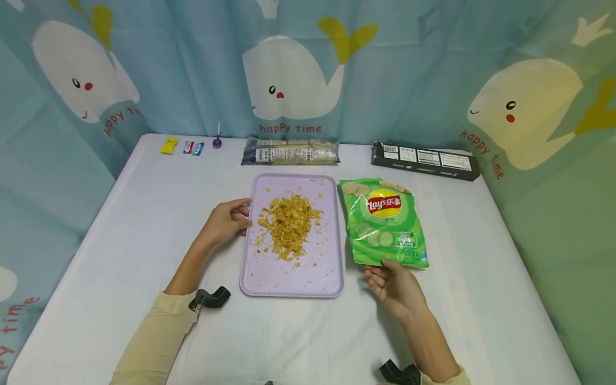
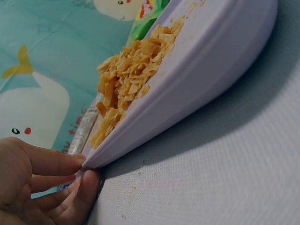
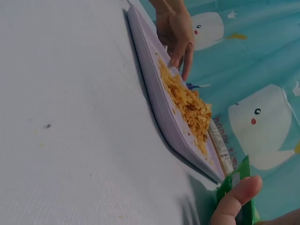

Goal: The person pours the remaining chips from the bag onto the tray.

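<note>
A lilac tray (image 1: 294,278) lies on the white table with a heap of crushed potato chips (image 1: 290,224) in its middle and crumbs scattered around. My left hand (image 1: 225,223) pinches the tray's left rim between thumb and fingers, which shows closely in the left wrist view. To the right of the tray is a green Lay's chip bag (image 1: 385,224). My right hand (image 1: 398,289) grips its lower edge, thumb on top and fingers underneath. In the right wrist view only the thumb and a corner of the bag (image 3: 234,183) show.
Along the back edge lie a yellow wrapped candy (image 1: 169,145), two small blue-and-red packets (image 1: 193,148), a purple lollipop (image 1: 217,142), a long clear-wrapped package (image 1: 291,152) and a black box (image 1: 425,160). A whale-print curtain (image 1: 192,64) hangs behind the table.
</note>
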A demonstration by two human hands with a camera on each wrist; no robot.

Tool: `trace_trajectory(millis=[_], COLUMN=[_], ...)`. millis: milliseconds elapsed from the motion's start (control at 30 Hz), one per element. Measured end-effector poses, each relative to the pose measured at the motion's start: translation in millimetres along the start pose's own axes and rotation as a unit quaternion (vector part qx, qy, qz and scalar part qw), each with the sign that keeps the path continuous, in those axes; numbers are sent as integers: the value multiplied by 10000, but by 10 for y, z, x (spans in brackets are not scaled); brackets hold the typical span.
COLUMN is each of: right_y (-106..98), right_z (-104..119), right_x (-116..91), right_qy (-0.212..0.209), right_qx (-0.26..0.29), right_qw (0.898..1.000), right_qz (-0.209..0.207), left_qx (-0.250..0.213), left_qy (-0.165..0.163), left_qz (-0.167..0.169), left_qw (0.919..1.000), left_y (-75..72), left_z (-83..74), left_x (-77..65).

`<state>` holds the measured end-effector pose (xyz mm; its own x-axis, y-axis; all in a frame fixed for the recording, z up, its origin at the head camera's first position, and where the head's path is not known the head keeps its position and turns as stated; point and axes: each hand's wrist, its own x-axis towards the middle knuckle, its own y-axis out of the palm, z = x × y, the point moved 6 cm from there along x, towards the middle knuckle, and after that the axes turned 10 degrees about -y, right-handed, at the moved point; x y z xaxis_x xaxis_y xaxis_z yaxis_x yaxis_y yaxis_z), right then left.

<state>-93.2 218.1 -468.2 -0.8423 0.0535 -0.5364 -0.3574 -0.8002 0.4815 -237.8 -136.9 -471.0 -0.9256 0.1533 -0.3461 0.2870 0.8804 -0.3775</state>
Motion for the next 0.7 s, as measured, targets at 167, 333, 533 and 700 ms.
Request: trace_trajectory(millis=[167, 333, 533, 700], right_y=[18, 14, 15, 84], right_z=[-34, -95, -153, -135], right_x=[15, 18, -39, -190], right_qy=[16, 136, 148, 171], right_qx=[28, -10, -259, -1331], right_qw=[9999, 9997, 9982, 9827], right_qz=[103, 188, 526, 1278], left_qx=[18, 31, 99, 199], left_qy=[-4, -24, -22, -64], left_qz=[-78, -124, -168, -112], left_qw=[10000, 9999, 9998, 9997], left_y=[-17, -40, -41, -27], left_z=[20, 39, 50, 36], left_x=[-3, -19, -36, -66])
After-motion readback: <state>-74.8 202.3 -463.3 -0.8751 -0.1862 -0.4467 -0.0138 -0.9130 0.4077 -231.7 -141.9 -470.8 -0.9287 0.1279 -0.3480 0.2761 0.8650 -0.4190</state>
